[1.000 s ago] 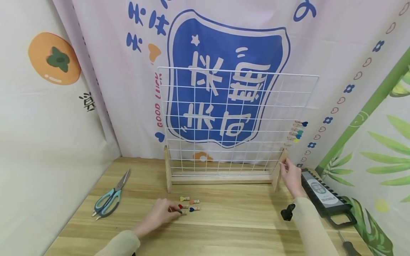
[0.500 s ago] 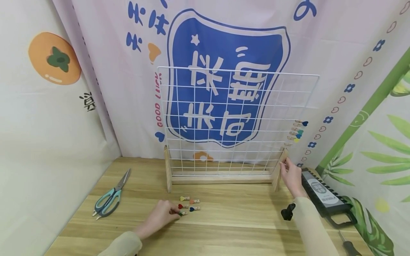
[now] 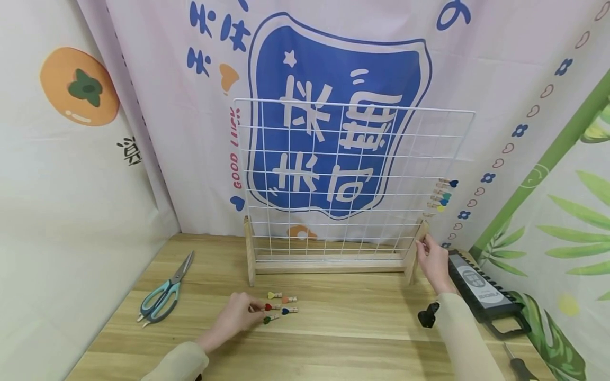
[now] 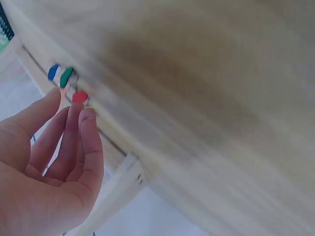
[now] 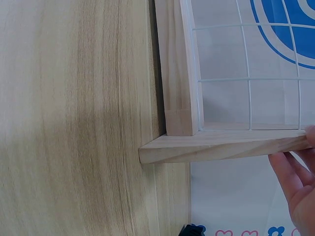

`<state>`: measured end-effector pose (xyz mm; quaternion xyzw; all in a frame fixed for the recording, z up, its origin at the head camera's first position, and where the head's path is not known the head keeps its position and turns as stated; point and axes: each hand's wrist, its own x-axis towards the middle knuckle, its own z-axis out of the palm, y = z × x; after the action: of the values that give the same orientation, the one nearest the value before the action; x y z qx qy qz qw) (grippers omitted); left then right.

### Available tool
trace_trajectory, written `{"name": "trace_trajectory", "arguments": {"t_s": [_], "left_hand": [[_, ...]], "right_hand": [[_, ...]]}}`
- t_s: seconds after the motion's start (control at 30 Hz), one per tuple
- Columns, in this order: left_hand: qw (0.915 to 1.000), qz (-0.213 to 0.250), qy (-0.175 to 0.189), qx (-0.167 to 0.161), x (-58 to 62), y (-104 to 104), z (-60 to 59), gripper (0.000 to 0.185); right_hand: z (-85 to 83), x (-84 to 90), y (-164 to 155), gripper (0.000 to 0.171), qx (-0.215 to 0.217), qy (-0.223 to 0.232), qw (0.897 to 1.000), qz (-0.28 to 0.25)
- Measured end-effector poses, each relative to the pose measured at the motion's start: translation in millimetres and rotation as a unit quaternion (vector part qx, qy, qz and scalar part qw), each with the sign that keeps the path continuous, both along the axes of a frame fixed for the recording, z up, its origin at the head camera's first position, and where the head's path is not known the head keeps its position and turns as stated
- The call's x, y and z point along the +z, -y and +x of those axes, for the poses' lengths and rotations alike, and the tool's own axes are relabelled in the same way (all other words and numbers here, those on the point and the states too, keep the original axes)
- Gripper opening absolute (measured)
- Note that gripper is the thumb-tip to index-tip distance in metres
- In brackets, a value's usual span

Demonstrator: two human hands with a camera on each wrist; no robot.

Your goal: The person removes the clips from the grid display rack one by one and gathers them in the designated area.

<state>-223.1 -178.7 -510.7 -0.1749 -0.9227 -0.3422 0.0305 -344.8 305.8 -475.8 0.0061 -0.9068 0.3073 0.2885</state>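
"GOOD LUCK" on backdrop curtain [image 3: 209, 174]

Your small pegs [image 3: 281, 305] on the pale wood-grain table [image 3: 343, 328] carry yellow, orange, red, blue and green hearts — the white wire grid [image 3: 350, 177] sits in a light wooden stand [image 3: 329, 264]. The scissors [image 3: 164, 293] have teal-and-grey handles; the backdrop [image 3: 333, 63] shows a blue shield with white characters — on pink.

L hand [image 3: 235, 317] fingers loosely extended, R hand [image 3: 434, 262] fingers curled
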Motion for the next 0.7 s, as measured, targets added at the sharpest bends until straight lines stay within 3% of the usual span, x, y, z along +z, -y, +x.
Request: {"name": "trace_trajectory", "arguments": {"t_s": [0.3, 0.6, 0.7], "left_hand": [[0.9956, 0.006, -0.060, 0.072, 31.5, 13.6, -14.8, 0.017], [0.9809, 0.043, -0.146, 0.122, 71.4, 34.4, -48.2, 0.032], [0.9759, 0.057, -0.156, 0.142, 81.9, 37.0, -61.2, 0.040]], "right_hand": [[2.0, 1.0, 0.8, 0.014, -0.001, 0.010, 1.000, -0.004], [2.7, 1.7, 0.8, 0.015, -0.001, 0.011, 1.000, -0.005], [2.8, 1.8, 1.4, 0.015, -0.001, 0.007, 1.000, -0.004]]}}
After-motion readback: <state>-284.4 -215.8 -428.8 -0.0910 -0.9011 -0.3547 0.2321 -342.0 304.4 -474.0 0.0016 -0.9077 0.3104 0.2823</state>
